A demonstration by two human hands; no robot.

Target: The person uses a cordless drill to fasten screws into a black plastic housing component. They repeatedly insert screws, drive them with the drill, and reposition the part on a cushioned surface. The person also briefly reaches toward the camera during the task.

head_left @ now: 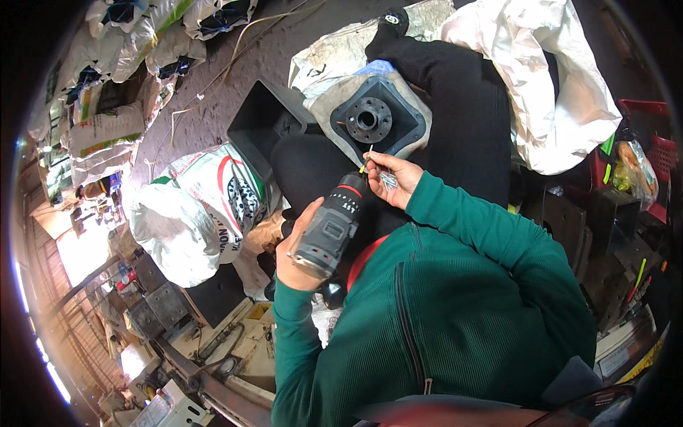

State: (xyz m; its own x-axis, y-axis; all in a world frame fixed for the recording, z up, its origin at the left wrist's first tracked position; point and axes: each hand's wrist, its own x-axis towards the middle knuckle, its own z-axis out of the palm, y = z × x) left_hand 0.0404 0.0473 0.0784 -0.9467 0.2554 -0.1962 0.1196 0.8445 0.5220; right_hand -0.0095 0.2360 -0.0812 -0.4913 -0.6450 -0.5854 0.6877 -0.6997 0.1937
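Observation:
My left hand (295,260) is wrapped round a grey-black cordless drill (331,231) with a red ring near its chuck. The drill points up and right. At its tip, the fingers of my right hand (402,186) pinch near a slender pale piece, too small to name. That same hand holds several thin silvery fasteners (388,179) against its palm; whether they are screws or rivets I cannot tell. Just beyond the fingertips rests a dark square housing (384,142) with a round flange (366,119) and centre hole, on grey cloth (420,96) between my legs.
An open black box (263,117) lies tilted beside my left knee. A white printed sack (228,188) stands left of it, with filled bags (107,132) further off. On the right are a white sack (541,85), dark metal parts (565,217) and a red crate (662,153).

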